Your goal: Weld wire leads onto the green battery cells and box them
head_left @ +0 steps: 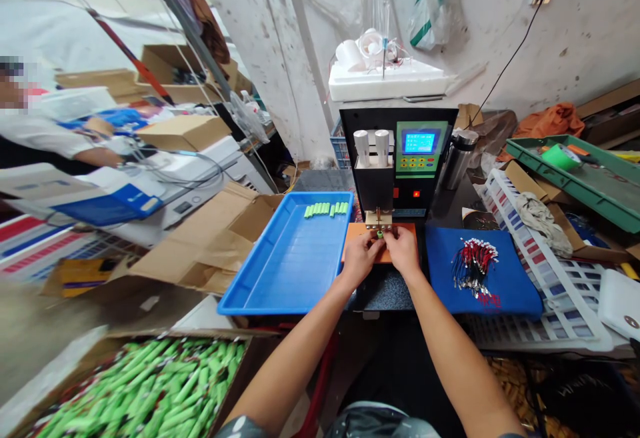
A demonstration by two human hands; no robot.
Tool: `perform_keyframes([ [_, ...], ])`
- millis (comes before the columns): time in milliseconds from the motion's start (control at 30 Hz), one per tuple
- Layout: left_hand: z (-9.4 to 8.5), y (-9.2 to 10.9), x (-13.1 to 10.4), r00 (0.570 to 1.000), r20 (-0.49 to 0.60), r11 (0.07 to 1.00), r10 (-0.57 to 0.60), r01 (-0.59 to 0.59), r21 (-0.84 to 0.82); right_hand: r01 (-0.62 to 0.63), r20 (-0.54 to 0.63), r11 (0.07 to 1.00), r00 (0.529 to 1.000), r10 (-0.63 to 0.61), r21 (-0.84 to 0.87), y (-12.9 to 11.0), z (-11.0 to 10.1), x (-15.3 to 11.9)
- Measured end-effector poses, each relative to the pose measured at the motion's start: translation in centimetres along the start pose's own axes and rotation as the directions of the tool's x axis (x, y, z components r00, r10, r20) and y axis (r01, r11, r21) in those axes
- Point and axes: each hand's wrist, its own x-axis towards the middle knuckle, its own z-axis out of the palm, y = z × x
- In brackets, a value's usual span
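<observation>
Both hands meet at the orange plate [349, 251] under the head of a black welding machine [370, 125] with a lit blue display. My left hand [361, 255] and my right hand [401, 249] pinch a small green cell [381, 234] between them, its end just below the machine's copper-coloured tips [379, 217]. To the left, a blue tray [290, 265] holds a short row of green cells [320, 209] near its far edge. On the right, red and black wire leads [477, 261] lie bunched on a blue cloth [435, 271].
A carton of green wrapped packs [165, 391] stands at the lower left. Open cardboard [200, 238] lies beside the tray. A steel flask [459, 158], a white crate [545, 271] and a green tray [590, 188] are at the right. A person's arm [95, 155] is at the far left.
</observation>
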Motion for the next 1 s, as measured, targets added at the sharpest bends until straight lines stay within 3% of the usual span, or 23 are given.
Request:
perform_keyframes([
  [733,0.0,0.0,0.0,0.999,0.01,0.999,-0.043,0.043,0.014,0.0,0.029,0.999,1.0,0.001,-0.045,0.5,-0.1,0.1],
  [1000,0.3,-0.6,0.5,0.997,0.037,0.997,-0.063,0.065,-0.052,-0.041,0.167,0.981,0.986,0.009,0.191,0.7,-1.1,-2.2],
])
